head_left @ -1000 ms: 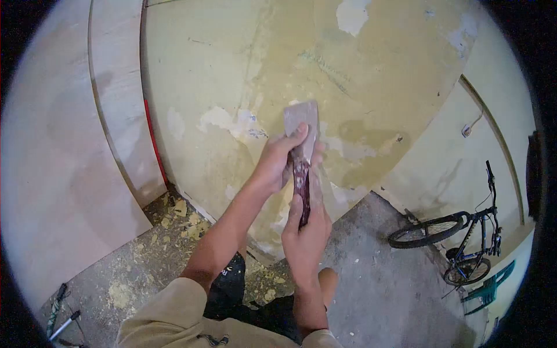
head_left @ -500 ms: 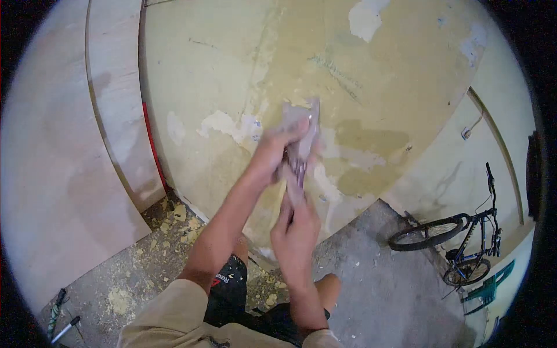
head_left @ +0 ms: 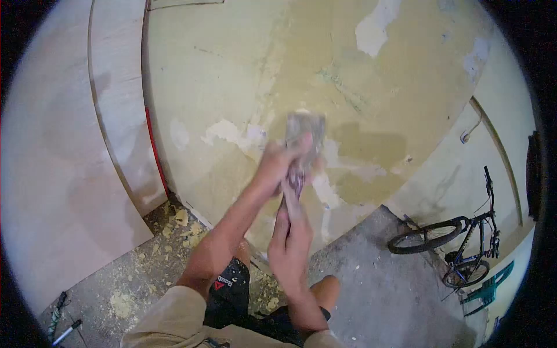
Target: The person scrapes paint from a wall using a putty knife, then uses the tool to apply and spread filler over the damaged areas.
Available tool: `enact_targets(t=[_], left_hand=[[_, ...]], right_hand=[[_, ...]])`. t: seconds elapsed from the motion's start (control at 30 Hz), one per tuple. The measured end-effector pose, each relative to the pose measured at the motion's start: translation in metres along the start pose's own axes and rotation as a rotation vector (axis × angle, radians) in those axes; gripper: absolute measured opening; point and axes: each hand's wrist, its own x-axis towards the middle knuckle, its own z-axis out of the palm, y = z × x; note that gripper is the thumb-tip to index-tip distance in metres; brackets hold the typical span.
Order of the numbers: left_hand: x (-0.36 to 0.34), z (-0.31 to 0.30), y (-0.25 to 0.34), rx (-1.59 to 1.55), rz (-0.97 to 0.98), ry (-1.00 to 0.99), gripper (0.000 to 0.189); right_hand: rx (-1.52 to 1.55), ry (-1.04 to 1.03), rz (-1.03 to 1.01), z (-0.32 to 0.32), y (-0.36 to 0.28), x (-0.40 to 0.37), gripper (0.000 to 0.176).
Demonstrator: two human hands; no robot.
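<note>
A flat-bladed scraper is held up in front of the yellowish wall, its blade pointing away from me and blurred. My left hand grips it near the base of the blade, with the thumb lying on the flat metal. Lower down, my right hand is wrapped round the handle. Paint has come off the wall in pale patches, some of them beside the blade. Whether the blade's far edge touches the wall I cannot tell.
Peeled flakes litter the concrete floor at the lower left. Pale boards stand on the left. A bicycle leans at the right, near a green chair. An umbrella lies at the lower left.
The scraper's blade has turned so its flat face shows more broadly, and it sits slightly lower. Both hands keep their hold. The view has shifted a little.
</note>
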Motion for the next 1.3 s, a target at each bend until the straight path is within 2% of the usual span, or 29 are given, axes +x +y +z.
enact_targets(t=[0.03,0.07,0.1,0.13,0.3,0.33,0.47,0.53,0.63,0.67,0.7,0.73,0.77,0.9,1.0,1.1,1.17,1.2,1.23,1.3], left_hand=[[-0.002,0.002,-0.006,0.015,0.014,0.054,0.037],[0.0,-0.002,-0.005,0.015,0.021,0.052,0.037],[0.001,-0.007,-0.005,0.083,-0.005,-0.041,0.037],[0.002,-0.01,-0.005,0.151,-0.035,-0.135,0.037],[0.009,-0.006,0.011,0.112,-0.011,-0.156,0.038],[0.005,-0.006,0.006,0.115,-0.018,-0.145,0.038],[0.013,-0.004,0.014,0.15,0.007,-0.136,0.039],[0.012,-0.005,0.013,0.153,-0.014,-0.133,0.038],[0.007,-0.003,0.007,0.152,0.013,-0.08,0.038],[0.014,-0.003,0.01,0.147,0.051,-0.086,0.038],[0.018,-0.002,0.01,0.137,0.072,-0.094,0.039],[0.012,0.0,0.023,0.151,-0.008,-0.148,0.039],[0.014,-0.001,0.018,0.147,-0.009,-0.152,0.039],[0.008,0.003,0.004,0.131,0.039,-0.048,0.037],[0.024,0.009,0.015,0.13,0.115,0.029,0.036],[0.024,0.009,0.024,0.08,0.123,-0.035,0.035],[0.006,0.001,0.002,0.071,-0.021,-0.064,0.04],[0.004,0.001,-0.005,0.065,-0.011,-0.068,0.04],[0.004,0.002,-0.01,-0.015,-0.05,-0.075,0.041],[0.004,0.006,-0.014,-0.106,-0.083,-0.072,0.042]], right_hand=[[0.004,0.003,-0.011,0.002,0.003,-0.007,0.034],[0.075,-0.023,0.101,0.005,0.007,-0.019,0.032],[0.144,-0.053,0.22,0.006,0.009,-0.025,0.031],[0.141,-0.054,0.224,0.009,0.013,-0.024,0.031],[0.137,0.049,0.117,0.023,0.006,-0.007,0.03],[0.155,0.013,0.185,0.019,0.005,-0.014,0.028],[0.108,0.046,0.172,0.025,0.006,-0.009,0.026],[0.183,0.092,0.142,0.03,0.0,-0.004,0.025],[0.15,0.041,0.223,0.021,0.002,-0.016,0.025],[0.076,0.083,0.058,0.024,0.012,-0.007,0.023],[0.069,0.088,0.074,0.023,0.008,-0.005,0.023],[0.093,0.063,0.108,0.019,0.001,-0.002,0.021],[0.124,0.04,0.127,0.018,-0.003,0.002,0.019],[0.108,0.032,0.198,0.015,0.01,-0.011,0.016],[0.079,0.022,0.114,0.008,0.004,0.014,0.015],[0.133,0.008,0.087,0.003,-0.004,0.023,0.016],[0.032,-0.006,0.076,-0.001,0.004,-0.007,0.018],[0.004,-0.047,0.126,-0.008,0.006,-0.015,0.029],[0.0,-0.046,0.114,-0.013,0.008,-0.018,0.029],[-0.118,0.1,0.209,-0.026,0.007,-0.02,0.036]])
